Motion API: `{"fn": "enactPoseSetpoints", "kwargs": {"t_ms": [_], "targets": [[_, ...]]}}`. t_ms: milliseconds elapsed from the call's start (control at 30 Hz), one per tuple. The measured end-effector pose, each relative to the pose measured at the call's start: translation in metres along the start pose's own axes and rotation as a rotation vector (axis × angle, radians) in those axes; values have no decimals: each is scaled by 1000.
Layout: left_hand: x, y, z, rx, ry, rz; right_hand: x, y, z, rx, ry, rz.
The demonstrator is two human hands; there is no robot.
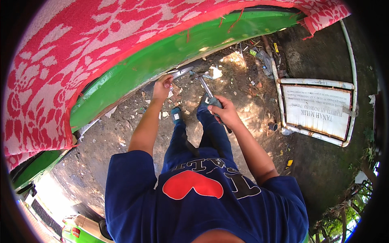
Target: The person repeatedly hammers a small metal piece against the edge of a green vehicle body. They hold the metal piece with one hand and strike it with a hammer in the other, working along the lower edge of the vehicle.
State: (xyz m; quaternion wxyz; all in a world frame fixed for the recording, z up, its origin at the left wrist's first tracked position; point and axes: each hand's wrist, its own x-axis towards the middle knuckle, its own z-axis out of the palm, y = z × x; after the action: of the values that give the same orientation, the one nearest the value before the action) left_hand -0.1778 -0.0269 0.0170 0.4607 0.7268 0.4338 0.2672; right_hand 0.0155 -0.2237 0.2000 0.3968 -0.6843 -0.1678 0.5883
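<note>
The left hand (161,88) is curling its fingers around the near end of a curved silvery metal strip (183,73), which is lying alongside the lower edge of a green panel (162,60). The glare is blurring the strip's outline, so I cannot tell whether it is touching that edge. The right hand (225,111) is wrapping around the dark grip of a hammer (205,86), whose head is pointing toward the panel, just beside the strip's far end. A red-and-white patterned cloth (44,93) is draping over the panel's upper edge. Pale scraps are littering the ground (150,133) along the panel's lower edge. Toward the ground's right edge, a white-framed sign (318,107) is lying, with a small can (272,126) resting near its lower left corner.
</note>
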Motion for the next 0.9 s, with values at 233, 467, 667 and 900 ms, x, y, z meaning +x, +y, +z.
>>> {"fn": "enactPoseSetpoints", "kwargs": {"t_ms": [233,467,667,900], "targets": [[2,0,-2,15,16,40,7,1,11,-64,19,-38],[14,-4,-1,-6,57,-13,36,8,40,-412,73,-344],[22,-12,1,40,17,-137,32,-3,66,-433,175,-895],[16,4,16,59,27,-149,36,-8,51,-499,140,-682]]}}
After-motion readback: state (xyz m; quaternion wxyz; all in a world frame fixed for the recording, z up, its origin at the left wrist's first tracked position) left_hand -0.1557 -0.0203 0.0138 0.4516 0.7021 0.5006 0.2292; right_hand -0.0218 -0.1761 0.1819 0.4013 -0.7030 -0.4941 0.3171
